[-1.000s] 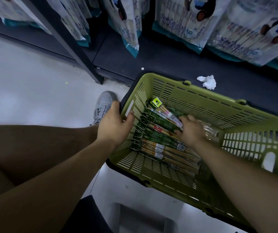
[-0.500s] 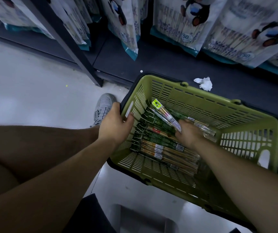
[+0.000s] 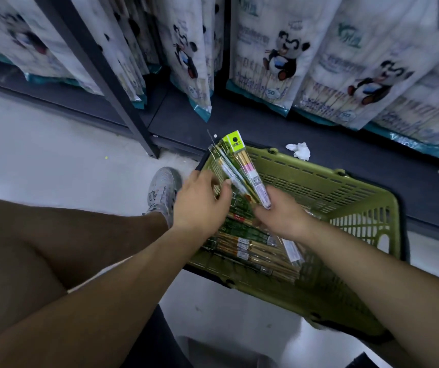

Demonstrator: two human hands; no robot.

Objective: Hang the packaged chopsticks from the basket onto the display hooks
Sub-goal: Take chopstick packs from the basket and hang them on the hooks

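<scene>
A green plastic basket [image 3: 345, 179] sits on the floor against the shelf base. Several packaged chopsticks [image 3: 247, 245] lie flat inside it. My right hand [image 3: 282, 216] grips the lower end of a small fanned bundle of chopstick packs [image 3: 242, 171], raised above the basket's left corner. The front pack has a yellow-green header with a hang hole. My left hand [image 3: 199, 205] is beside the bundle, its thumb and curled fingers pinching the bundle's left edge. No display hooks show in the head view.
Large white panda-print bags [image 3: 271, 62] hang in rows above a dark base shelf [image 3: 239, 123]. A slanted dark shelf post [image 3: 112, 83] stands at left. A crumpled tissue [image 3: 299, 150] lies behind the basket. My grey shoe [image 3: 162, 189] is left of it.
My right hand lifted a few packs out of the basket and up. My left hand left the basket rim and came to the raised bundle. The camera tilted up toward the shelf.
</scene>
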